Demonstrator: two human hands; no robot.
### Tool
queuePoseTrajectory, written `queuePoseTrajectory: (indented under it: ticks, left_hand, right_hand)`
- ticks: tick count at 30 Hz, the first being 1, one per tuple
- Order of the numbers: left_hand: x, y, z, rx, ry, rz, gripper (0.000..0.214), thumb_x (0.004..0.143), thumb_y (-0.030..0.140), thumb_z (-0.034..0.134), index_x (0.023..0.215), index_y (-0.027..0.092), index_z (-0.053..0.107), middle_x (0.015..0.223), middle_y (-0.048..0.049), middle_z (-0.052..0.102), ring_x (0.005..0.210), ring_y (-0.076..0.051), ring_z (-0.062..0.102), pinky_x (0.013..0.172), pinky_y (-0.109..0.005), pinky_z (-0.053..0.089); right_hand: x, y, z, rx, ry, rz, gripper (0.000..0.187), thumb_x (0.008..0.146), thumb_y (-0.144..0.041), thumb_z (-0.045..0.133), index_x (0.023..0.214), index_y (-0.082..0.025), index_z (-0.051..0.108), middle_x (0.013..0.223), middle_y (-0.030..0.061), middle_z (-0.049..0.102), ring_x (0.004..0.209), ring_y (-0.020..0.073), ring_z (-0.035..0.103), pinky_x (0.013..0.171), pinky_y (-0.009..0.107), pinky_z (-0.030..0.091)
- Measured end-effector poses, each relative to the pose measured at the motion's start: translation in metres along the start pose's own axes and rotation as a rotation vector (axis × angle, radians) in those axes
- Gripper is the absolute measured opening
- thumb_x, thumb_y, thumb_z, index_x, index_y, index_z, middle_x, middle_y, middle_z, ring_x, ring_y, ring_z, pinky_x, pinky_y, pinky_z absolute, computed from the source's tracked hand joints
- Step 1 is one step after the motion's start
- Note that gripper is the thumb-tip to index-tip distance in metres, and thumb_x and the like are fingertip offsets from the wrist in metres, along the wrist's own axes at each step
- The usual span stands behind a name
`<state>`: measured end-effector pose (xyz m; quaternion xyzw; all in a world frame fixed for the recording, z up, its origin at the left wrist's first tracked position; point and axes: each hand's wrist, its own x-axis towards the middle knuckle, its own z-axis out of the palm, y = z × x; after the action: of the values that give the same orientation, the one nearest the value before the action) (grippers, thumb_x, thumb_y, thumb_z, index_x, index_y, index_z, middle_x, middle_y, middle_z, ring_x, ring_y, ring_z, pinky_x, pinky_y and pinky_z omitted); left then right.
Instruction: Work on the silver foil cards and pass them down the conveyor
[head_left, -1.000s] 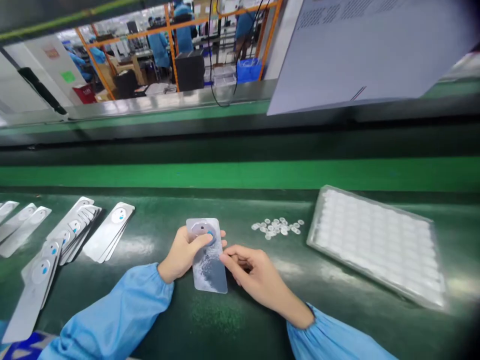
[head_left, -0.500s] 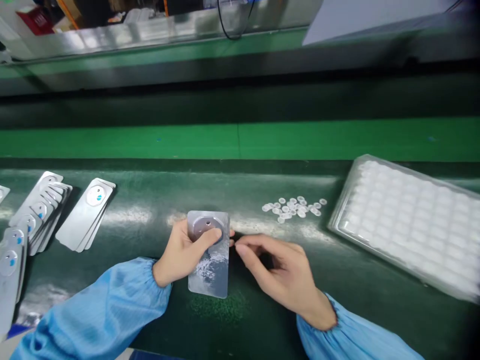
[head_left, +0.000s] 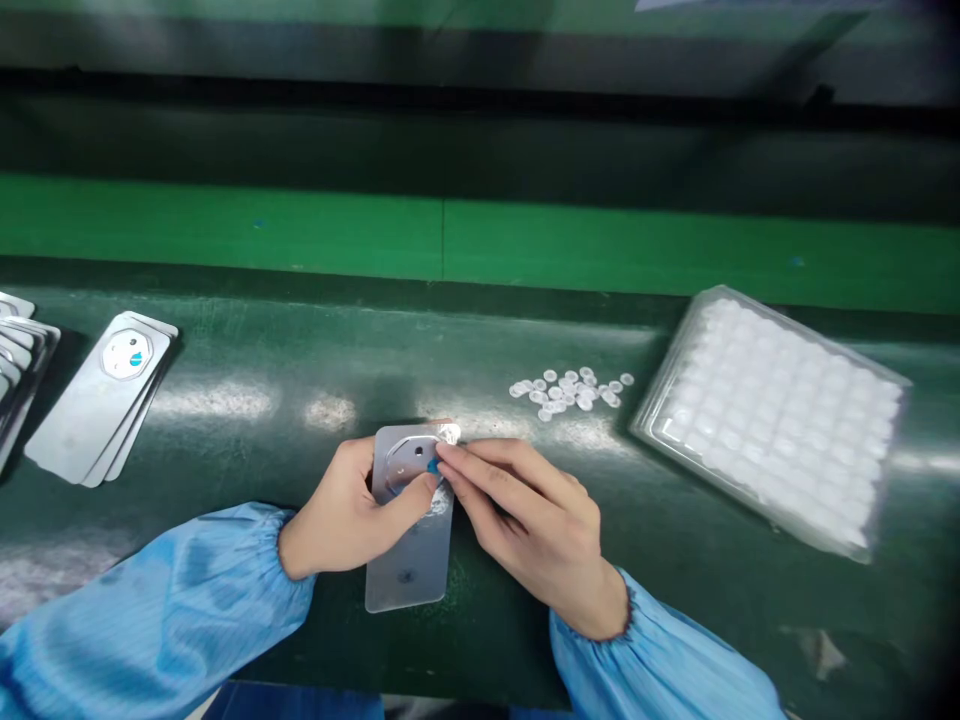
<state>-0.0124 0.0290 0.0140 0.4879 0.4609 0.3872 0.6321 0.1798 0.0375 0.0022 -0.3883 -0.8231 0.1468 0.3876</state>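
Note:
My left hand [head_left: 341, 515] grips a silver rectangular metal plate [head_left: 407, 580] with rounded corners, its thumb lying across the face. Near the plate's upper end is a round recess with small holes, and a blue spot [head_left: 433, 466] shows at its right side. The fingertips of my right hand [head_left: 532, 515] are pinched together over that spot, at the plate's right edge. Whatever they hold is hidden. Beyond the right hand lies a loose cluster of small translucent round pieces [head_left: 583, 392] on the green work surface.
To the right, a clear plastic tray [head_left: 780, 420] contains rows of white pieces. A fanned stack of similar plates [head_left: 94, 410], the top one with a blue mark, lies at left. More plates [head_left: 22, 370] are cut off by the left edge.
My right hand has moved left and up, from beside the plate onto its upper right edge. The left thumb has shifted down slightly, exposing the blue spot. The view has tilted downward.

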Motion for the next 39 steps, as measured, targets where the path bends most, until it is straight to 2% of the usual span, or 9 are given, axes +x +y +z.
queuePoseTrajectory:
  ticks: [4,7,12,17,32,39]
  left_hand:
    - [-0.0007,-0.0021,-0.0005,0.024,-0.014,0.023,0.019,0.094,0.023,0.065,0.109,0.014,0.071,0.081,-0.0017,0.065,0.071,-0.013,0.059,0.065,-0.023,0.053]
    - [-0.0015,-0.0046,-0.0017,0.054,-0.018,0.040,0.016,0.093,0.023,0.065,0.104,0.014,0.072,0.083,-0.0030,0.067,0.074,-0.015,0.060,0.067,-0.024,0.054]
    - [-0.0016,-0.0063,-0.0024,0.080,-0.021,0.037,0.016,0.093,0.025,0.065,0.102,0.014,0.072,0.084,-0.0040,0.068,0.073,-0.015,0.062,0.066,-0.024,0.054]
    - [-0.0008,-0.0054,-0.0020,0.112,-0.007,0.039,0.018,0.093,0.026,0.065,0.104,0.015,0.074,0.081,-0.0046,0.069,0.069,-0.016,0.061,0.062,-0.025,0.055]
    - [0.0000,-0.0048,-0.0017,0.056,-0.001,0.038,0.026,0.091,0.022,0.068,0.114,0.014,0.074,0.088,-0.0050,0.072,0.077,-0.017,0.067,0.070,-0.025,0.057]
    - [0.0005,-0.0060,-0.0016,0.000,0.007,0.034,0.030,0.091,0.021,0.069,0.120,0.015,0.073,0.095,-0.0059,0.075,0.081,-0.018,0.068,0.074,-0.026,0.058]
  right_hand:
    - [-0.0009,0.0011,-0.0006,-0.060,-0.009,-0.035,0.030,0.094,-0.006,0.068,0.119,-0.022,0.074,0.095,0.0045,0.074,0.076,0.0145,0.071,0.062,0.026,0.059]
    - [-0.0012,0.0010,-0.0004,-0.063,-0.017,-0.033,0.030,0.095,-0.007,0.068,0.120,-0.023,0.074,0.095,0.0039,0.075,0.076,0.0147,0.072,0.065,0.026,0.061]
    - [0.0010,-0.0001,-0.0001,-0.045,-0.019,-0.036,0.021,0.096,-0.008,0.067,0.113,-0.020,0.073,0.095,0.0046,0.076,0.078,0.0154,0.074,0.067,0.027,0.062]
    - [0.0023,-0.0009,0.0010,-0.062,-0.021,-0.031,0.014,0.097,-0.011,0.067,0.107,-0.019,0.072,0.093,0.0049,0.077,0.077,0.0156,0.074,0.063,0.026,0.061]
    - [0.0023,-0.0022,0.0002,-0.049,-0.008,-0.075,0.013,0.095,-0.008,0.069,0.105,-0.017,0.068,0.091,0.0058,0.076,0.074,0.0153,0.073,0.062,0.027,0.060]
    - [0.0017,-0.0013,0.0010,-0.038,-0.005,-0.092,0.016,0.093,-0.007,0.070,0.106,-0.016,0.070,0.093,0.0068,0.077,0.080,0.0176,0.075,0.065,0.028,0.061]
